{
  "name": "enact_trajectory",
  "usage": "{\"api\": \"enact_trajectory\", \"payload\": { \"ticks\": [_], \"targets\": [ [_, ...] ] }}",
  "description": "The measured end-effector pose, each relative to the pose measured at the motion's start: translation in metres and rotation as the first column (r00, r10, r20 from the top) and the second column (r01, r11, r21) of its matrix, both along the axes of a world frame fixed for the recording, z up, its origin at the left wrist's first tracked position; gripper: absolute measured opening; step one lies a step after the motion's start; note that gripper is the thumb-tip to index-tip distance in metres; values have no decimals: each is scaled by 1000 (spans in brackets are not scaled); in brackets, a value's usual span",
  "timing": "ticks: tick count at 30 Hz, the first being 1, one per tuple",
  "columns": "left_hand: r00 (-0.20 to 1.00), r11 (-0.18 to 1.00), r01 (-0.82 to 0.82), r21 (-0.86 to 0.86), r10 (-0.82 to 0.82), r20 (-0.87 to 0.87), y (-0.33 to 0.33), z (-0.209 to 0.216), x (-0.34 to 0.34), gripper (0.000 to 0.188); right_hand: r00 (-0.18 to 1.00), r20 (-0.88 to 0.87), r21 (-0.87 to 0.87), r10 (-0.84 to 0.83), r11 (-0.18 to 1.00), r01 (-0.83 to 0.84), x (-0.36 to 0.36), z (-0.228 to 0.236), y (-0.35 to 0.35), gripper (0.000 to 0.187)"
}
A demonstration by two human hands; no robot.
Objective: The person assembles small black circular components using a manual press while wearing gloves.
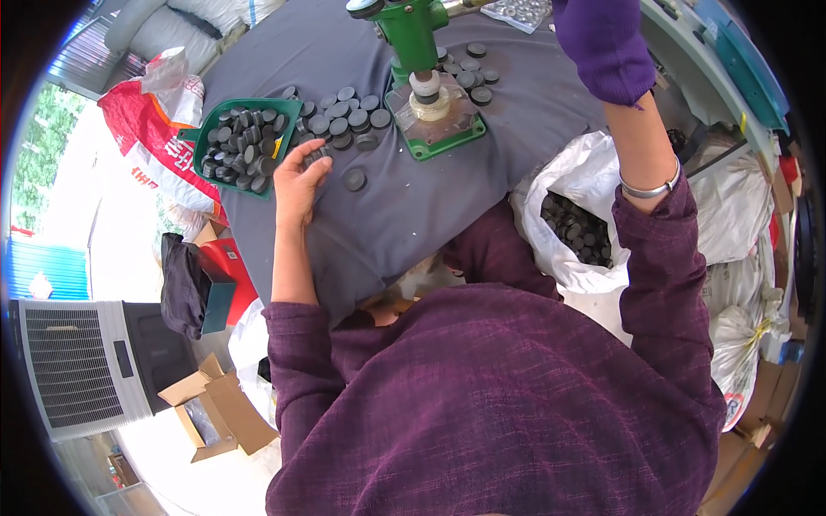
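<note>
Left hand (297,187): bare, thumb and fingers closed about a short row of black discs (317,156), near the left edge of the surface (387,224), which is covered in grey cloth.
Right hand (606,52): in a purple glove, over the right side of the surface; fingers cut off by the frame, so whether open or closed cannot be told. Metal bangle (651,183) at the wrist.
Green scoop (294,112): just beside the left hand, at the left edge; filled with further black discs.
Loose discs (340,110): scattered and partly overlapping between scoop and press.
Single disc (354,179): apart from these, toward the near edge.
Green press (415,41): upright, farther in from the near edge; more discs beside it toward the right edge.
White bag (551,265): open, off the near right edge, containing black discs.
</note>
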State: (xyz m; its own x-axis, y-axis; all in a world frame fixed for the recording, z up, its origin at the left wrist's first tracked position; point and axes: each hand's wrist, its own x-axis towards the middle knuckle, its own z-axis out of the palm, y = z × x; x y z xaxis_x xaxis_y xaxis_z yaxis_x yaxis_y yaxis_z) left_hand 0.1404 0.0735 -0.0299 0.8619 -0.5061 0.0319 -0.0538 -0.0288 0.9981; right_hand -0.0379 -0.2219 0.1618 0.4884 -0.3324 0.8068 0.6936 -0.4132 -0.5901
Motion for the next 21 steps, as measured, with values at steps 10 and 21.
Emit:
{"api": "enact_trajectory", "payload": {
  "ticks": [10, 21],
  "targets": [
    [728, 758, -352, 550, -148, 669, -47, -5, 23, 33, 1000, -8, 46, 18, 999, -17, -2, 2, 3, 40],
    [674, 763, -237, 601, -317, 668, -49, 4, 19, 40, 999, 25, 61, 31, 998, -32, -1, 1, 1, 39]
  ]
}}
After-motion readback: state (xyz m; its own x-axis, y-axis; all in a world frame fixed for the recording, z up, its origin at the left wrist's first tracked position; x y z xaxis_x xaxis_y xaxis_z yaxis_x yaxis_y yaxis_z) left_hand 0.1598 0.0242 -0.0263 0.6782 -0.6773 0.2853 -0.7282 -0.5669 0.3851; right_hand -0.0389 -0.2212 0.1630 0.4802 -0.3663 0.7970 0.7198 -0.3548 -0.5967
